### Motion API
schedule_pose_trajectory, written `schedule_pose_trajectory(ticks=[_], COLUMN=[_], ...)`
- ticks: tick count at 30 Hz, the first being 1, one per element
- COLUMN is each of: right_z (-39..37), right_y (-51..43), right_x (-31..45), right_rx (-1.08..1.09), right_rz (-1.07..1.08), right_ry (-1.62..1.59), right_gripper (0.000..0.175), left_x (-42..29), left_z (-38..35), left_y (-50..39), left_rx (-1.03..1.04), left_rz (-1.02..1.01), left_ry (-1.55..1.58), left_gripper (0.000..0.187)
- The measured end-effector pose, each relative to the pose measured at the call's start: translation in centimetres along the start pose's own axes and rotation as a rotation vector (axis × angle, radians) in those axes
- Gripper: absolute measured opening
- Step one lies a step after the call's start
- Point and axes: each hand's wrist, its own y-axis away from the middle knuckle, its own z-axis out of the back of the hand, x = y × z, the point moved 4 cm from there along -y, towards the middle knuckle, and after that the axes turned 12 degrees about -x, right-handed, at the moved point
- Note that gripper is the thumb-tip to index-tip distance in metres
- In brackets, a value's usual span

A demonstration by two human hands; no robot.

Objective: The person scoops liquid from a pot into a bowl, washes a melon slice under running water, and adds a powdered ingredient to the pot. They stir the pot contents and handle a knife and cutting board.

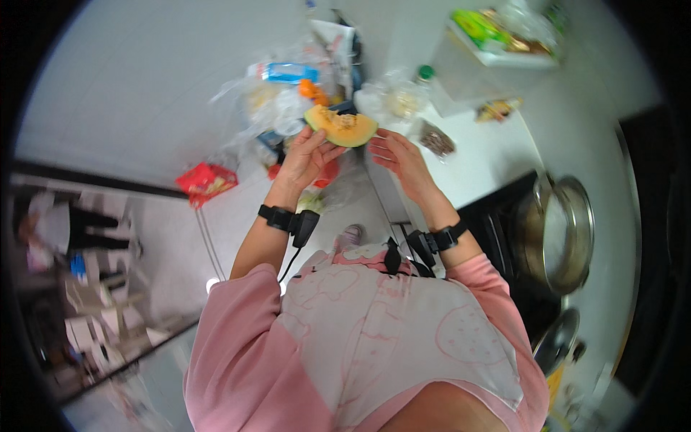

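A wedge of orange-fleshed melon [345, 131] with a green rind and seeds in its hollow is held up in front of me. My left hand [309, 156] grips its left end, with the thumb on the flesh and the fingers beneath the rind. Beside the wedge's right end is my right hand [398, 159], its fingers apart; whether the fingertips touch the rind cannot be told. Both wrists wear black straps with small devices. Below the melon, plastic bags [280, 110] and an orange item [313, 92] are heaped.
On the right counter [475, 162] lie a bag of brown food [436, 140] and a clear bin [464, 75]. A steel pot [559, 235] stands on the black stove [499, 243]. A red packet [207, 182] is at left. Another person [70, 224] is far left.
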Motion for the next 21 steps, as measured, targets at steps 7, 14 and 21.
schedule_pose_trajectory(ticks=[7, 14, 21], right_z=[2.4, 7.5, 10.6], right_y=[4.0, 10.9, 21.8], right_x=[0.8, -1.6, -6.7], right_rx=[-0.040, -0.208, -0.568], right_rz=[-0.172, -0.096, 0.058], right_ry=[-0.462, -0.594, -0.659], right_gripper=[0.086, 0.078, 0.062], left_x=[6.7, 10.8, 16.3], left_z=[-8.3, -11.0, -16.2], left_y=[-2.0, -2.8, 2.7], left_rx=[0.195, 0.342, 0.652], left_rz=[0.194, 0.254, 0.409], left_ry=[0.018, -0.108, -0.310], left_gripper=[0.038, 0.037, 0.049])
